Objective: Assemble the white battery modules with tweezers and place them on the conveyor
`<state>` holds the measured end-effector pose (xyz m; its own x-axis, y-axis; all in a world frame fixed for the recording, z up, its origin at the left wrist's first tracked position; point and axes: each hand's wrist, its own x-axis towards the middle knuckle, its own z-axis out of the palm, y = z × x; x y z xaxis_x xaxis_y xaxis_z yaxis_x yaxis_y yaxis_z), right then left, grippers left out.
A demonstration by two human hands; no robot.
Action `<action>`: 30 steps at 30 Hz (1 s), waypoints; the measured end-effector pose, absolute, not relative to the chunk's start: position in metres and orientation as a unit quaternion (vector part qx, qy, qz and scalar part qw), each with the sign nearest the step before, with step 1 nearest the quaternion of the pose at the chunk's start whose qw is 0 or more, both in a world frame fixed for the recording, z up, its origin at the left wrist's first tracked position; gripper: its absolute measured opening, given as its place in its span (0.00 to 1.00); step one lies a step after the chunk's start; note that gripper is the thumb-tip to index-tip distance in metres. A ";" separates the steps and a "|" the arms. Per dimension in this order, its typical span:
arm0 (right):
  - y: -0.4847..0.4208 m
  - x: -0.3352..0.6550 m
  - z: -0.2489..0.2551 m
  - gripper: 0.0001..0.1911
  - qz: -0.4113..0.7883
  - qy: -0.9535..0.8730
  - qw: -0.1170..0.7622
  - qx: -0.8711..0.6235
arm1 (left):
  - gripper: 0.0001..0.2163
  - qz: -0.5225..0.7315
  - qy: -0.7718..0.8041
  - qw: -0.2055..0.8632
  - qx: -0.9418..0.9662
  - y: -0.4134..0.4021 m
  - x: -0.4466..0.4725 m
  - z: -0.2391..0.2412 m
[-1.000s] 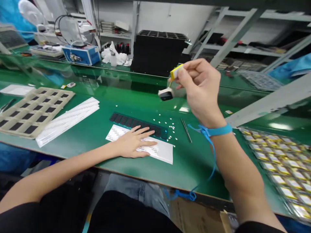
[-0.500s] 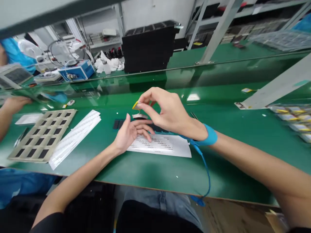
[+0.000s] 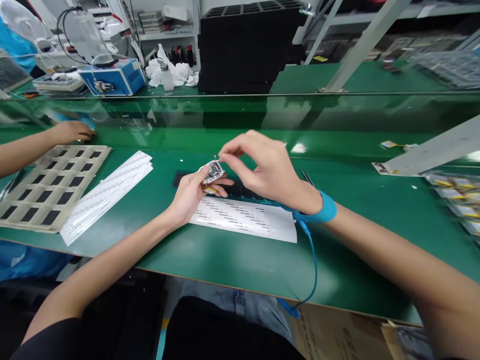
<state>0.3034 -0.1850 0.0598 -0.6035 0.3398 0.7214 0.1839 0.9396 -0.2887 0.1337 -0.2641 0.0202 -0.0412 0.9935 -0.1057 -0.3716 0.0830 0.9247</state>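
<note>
- While my left hand (image 3: pixel 193 192) cups the small board (image 3: pixel 212 172) from below, fingertips closed on its edges, it sits just above the black tray (image 3: pixel 232 187) and the printed sheet (image 3: pixel 243 219) on the green tabletop (image 3: pixel 232 260).
- My right hand (image 3: pixel 262 167) comes over from the right, thumb and forefinger pinched shut on something thin at the board's top edge; what exactly, I cannot tell.
- I judge the board light, stiff and fragile, with a yellow part tucked under it that looks softer; best held by the rim, not by the components on its face.
- Left palm is turned up and inward, forearm laid across the tabletop edge; right wrist is bent down, wearing a blue strap (image 3: pixel 323 210) with a cord hanging off the front.
- To the left lie a beige tray (image 3: pixel 48 187) and white strips (image 3: pixel 107 192); another person's hand (image 3: pixel 71 131) rests beyond them.
</note>
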 end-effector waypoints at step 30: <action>-0.217 0.299 0.049 0.03 -0.078 -0.915 0.351 -0.184 | 0.16 0.610 0.472 0.430 0.470 -0.289 0.138 0.021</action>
